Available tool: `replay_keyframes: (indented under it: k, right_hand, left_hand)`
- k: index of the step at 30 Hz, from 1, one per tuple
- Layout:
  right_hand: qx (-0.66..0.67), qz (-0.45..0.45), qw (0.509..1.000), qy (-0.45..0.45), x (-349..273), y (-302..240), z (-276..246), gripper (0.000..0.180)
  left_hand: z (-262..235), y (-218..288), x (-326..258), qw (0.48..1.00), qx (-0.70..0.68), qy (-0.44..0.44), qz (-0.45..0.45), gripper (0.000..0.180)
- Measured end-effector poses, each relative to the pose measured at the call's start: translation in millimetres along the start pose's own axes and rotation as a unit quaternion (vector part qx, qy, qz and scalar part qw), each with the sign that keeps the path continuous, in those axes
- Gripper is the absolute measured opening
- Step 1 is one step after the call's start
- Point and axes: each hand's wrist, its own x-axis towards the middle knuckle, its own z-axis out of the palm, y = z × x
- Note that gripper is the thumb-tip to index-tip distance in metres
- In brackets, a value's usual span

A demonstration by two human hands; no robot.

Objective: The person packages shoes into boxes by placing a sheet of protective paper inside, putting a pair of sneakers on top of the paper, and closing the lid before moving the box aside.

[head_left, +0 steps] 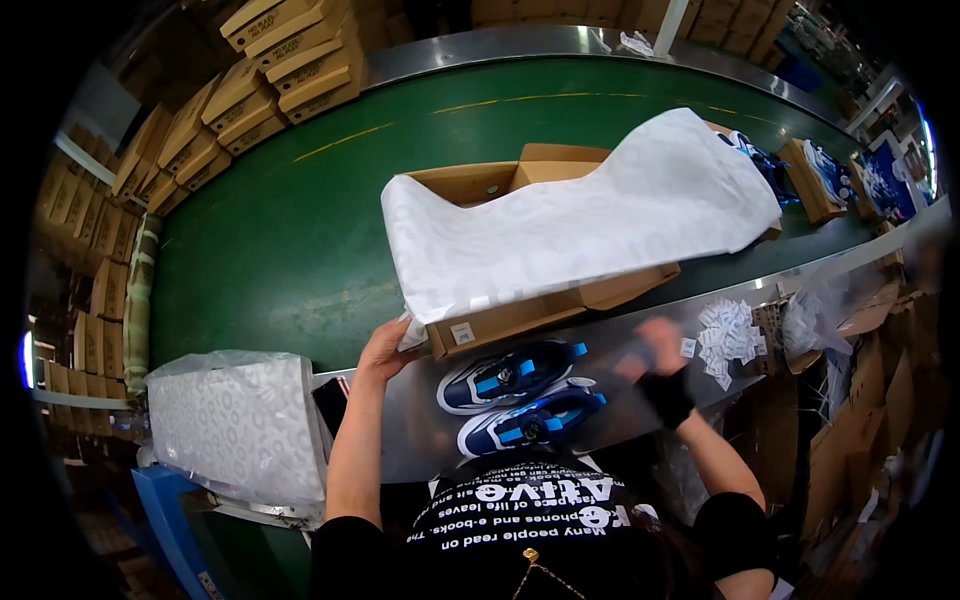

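A sheet of white patterned wrapping paper (560,235) lies draped over an open brown cardboard shoebox (500,325). At the near left corner of the box, my left hand (385,350) is closed on the hanging edge of the paper. In front of the box, on the metal ledge, rest two navy and light blue sneakers (530,425) side by side. My right hand (655,350), smeared by motion, is right of the sneakers with a dark band at the wrist. Close to it lies a small white sachet (688,347), beside a heap of similar sachets (728,340).
The green conveyor belt (270,240) runs under the box. Bagged patterned paper (235,425) lies at the lower left. Stacked shoeboxes (295,60) stand at the far left. More boxes with blue shoes (825,175) sit at the right, above loose cardboard (850,430).
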Motion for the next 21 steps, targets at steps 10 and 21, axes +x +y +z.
replay_keyframes:
  k: [10,21]
  right_hand:
    - [0.059,-0.166,0.939,-0.294,40,-117,5,0.016]
    - [0.603,0.39,0.693,-0.068,160,-56,29,0.031]
  left_hand:
    - [-10,16,-2,0.698,0.4,0.449,0.388,0.027]
    - [-51,43,-50,0.605,0.378,0.509,0.481,0.023]
